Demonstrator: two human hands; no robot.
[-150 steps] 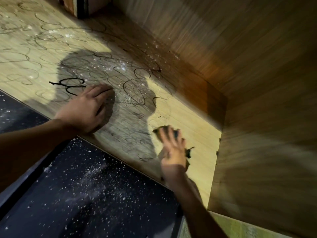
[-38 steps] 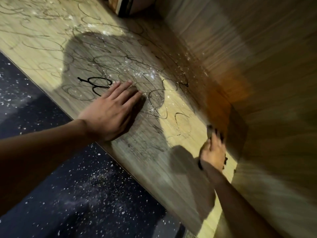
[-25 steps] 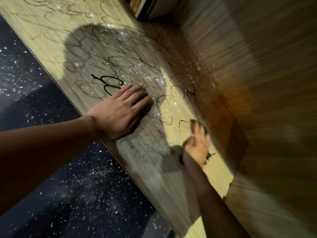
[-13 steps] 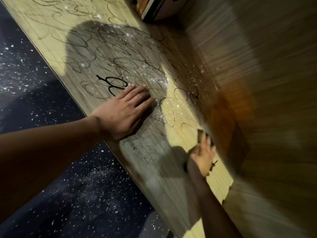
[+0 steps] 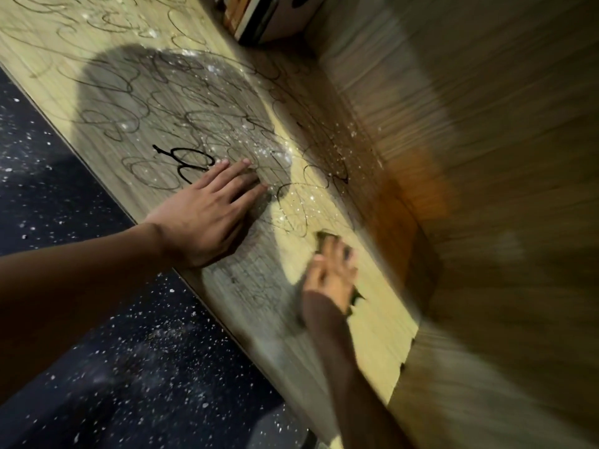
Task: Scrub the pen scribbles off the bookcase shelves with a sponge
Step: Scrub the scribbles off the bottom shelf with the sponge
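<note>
- A wooden shelf (image 5: pixel 382 325) runs diagonally under both hands, boxed in by the bookcase's back and side panels beyond and to the right of the right hand.
- A dark, white-flecked floor (image 5: pixel 97 367) lies below the shelf's front edge, under the left forearm.
- Books (image 5: pixel 256 17) stand at the far end of the shelf, well beyond both hands.
- Pen scribbles (image 5: pixel 181 124) loop thickly across the board ahead of the left hand; one heavy black mark (image 5: pixel 188 163) sits just beyond its fingertips, and fainter loops reach to just ahead of the right hand.
- White specks, perhaps crumbs or foam, dot the wood between the hands and along the back panel.
- The left hand (image 5: pixel 207 222) lies flat on the shelf, fingers straight and close together, apparently bracing.
- The right hand (image 5: pixel 334 273), blurred, presses the sponge (image 5: pixel 324 237) to the shelf, fingers bent over it; its dark edge shows just past the fingertips and near the wrist.
- Judged from this view, the strip near the right hand and toward the side panel looks mostly free of ink, with only faint traces between the hands. Most of the scribbling, including the black mark, is left to scrub, so the job seems early to midway on this shelf. Other shelves are out of view.
</note>
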